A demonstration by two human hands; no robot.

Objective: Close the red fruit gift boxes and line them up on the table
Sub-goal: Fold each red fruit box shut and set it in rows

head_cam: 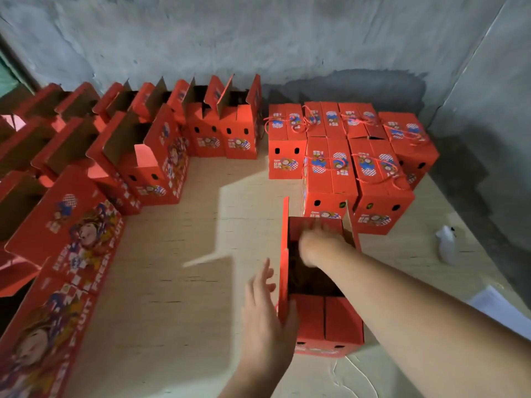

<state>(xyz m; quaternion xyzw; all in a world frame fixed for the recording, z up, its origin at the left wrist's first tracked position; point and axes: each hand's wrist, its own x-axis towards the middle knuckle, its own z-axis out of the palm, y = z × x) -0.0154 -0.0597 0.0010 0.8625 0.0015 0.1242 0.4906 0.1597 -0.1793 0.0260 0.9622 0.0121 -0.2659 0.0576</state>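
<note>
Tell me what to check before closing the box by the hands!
1. Open box top flaps still up: ok, ready to fold.
2. Left hand steadies the box's left flap: ok, flat against it.
3. Right hand out of the way: not ok, reaching over the opening.
4. What is inside sits low enough: cannot tell, too dark.
5. Room beside the closed boxes for lining up: ok, bare table in front of them.

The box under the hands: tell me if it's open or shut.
Open. The box shows a dark interior, its left flap stands upright, and the right hand reaches in over the far end. Only the near flaps are folded down.
</note>
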